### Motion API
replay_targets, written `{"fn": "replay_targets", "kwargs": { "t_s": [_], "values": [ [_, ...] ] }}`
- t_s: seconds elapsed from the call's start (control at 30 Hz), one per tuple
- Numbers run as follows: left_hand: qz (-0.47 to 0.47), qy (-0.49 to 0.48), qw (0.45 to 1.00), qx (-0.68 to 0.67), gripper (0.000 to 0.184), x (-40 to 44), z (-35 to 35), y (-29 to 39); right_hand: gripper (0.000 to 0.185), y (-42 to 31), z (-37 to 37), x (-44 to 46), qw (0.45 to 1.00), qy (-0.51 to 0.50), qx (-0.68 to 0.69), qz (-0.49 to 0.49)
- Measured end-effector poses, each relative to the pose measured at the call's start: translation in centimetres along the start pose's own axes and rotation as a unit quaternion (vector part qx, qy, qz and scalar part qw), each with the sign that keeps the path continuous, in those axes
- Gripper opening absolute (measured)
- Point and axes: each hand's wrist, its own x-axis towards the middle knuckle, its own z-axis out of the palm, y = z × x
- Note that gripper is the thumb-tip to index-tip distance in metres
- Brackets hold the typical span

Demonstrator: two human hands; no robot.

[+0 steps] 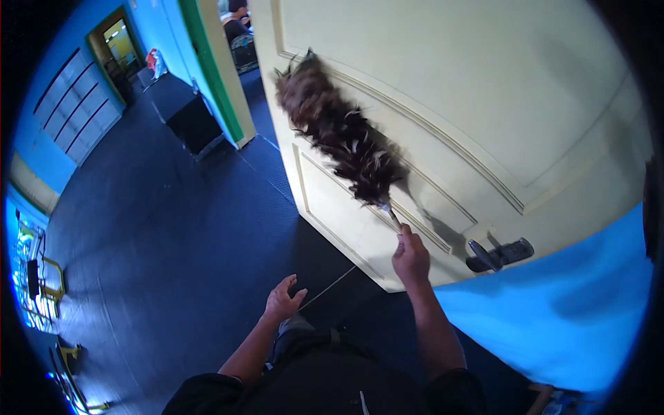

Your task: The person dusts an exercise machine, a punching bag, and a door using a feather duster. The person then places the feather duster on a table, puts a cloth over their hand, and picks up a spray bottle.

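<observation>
My right hand (411, 259) is closed around the thin handle of a feather duster (339, 131). The duster's dark brown feathers lie against or just in front of a cream panelled door (443, 90), slanting up to the left. A metal door handle (486, 256) on a dark plate is to the right of my right hand. My left hand (284, 299) hangs over the dark floor with its fingers apart, holding nothing.
Beyond the door's edge is a doorway with a green frame (211, 76), and a person (236, 21) shows through it. A black box (187, 114) stands by the blue wall (162, 31). Yellow-framed equipment (52, 280) is at the far left.
</observation>
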Motion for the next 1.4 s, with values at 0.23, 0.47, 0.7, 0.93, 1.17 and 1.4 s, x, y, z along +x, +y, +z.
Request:
{"fn": "replay_targets", "kwargs": {
  "t_s": [0.23,0.47,0.7,0.93,1.17,1.4],
  "values": [
    [0.058,-0.035,0.998,0.005,0.056,2.1,1.3,2.0,0.027,9.8,-10.0,-7.9,0.982,-0.114,-0.149,0.008],
    [0.078,-0.089,0.993,0.017,0.057,2.7,2.9,3.4,0.019,13.3,-16.5,-16.4,0.963,-0.154,-0.146,0.164],
    [0.076,-0.103,0.991,0.029,0.058,3.2,2.4,4.2,0.021,18.8,-21.6,-25.1,0.978,0.024,-0.045,0.201],
    [0.064,-0.107,0.992,0.02,0.058,3.4,2.6,3.0,0.024,17.4,-20.5,-24.3,0.965,-0.15,-0.197,0.083],
    [0.041,-0.09,0.995,-0.002,0.058,3.1,1.9,2.8,0.035,9.1,-7.6,-12.1,0.943,-0.226,-0.212,0.122],
    [-0.008,0.024,1.0,-0.013,0.058,1.4,-2.1,-2.6,0.033,2.4,2.1,-1.6,0.991,-0.101,-0.084,0.0]
  ]
}}
